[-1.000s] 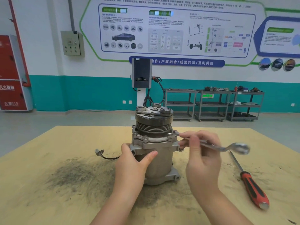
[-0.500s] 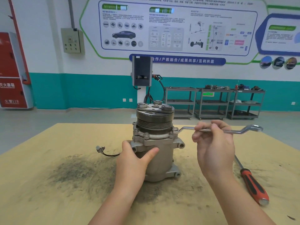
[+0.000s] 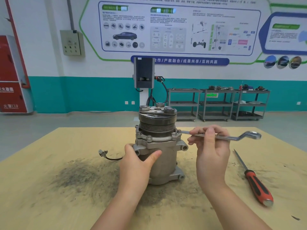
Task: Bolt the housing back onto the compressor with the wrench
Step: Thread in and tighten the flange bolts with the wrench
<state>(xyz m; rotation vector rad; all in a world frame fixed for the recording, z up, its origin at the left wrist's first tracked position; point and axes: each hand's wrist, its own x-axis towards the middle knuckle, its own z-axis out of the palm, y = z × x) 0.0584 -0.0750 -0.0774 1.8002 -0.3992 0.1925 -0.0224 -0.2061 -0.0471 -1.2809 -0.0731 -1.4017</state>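
Observation:
The grey metal compressor (image 3: 163,160) stands upright in the middle of the table, with its dark grooved pulley (image 3: 157,122) on top. The housing flange (image 3: 156,140) under the pulley carries several bolts. My left hand (image 3: 138,165) grips the compressor body from the left, thumb across its front. My right hand (image 3: 211,150) holds the shank of a silver ring wrench (image 3: 232,137). The wrench's near ring sits on a bolt (image 3: 174,134) at the flange's right side, and its handle points right.
The yellow table (image 3: 49,196) has a dark smear of grime left of the compressor. A red-handled screwdriver (image 3: 256,185) lies at the right. A short black cable with a plug (image 3: 103,153) trails to the left. Shelving carts (image 3: 216,103) stand far behind.
The wrench handle swung away from me, from pointing right and toward me to pointing straight right, with its ring on the right bolt. My left hand stayed on the compressor.

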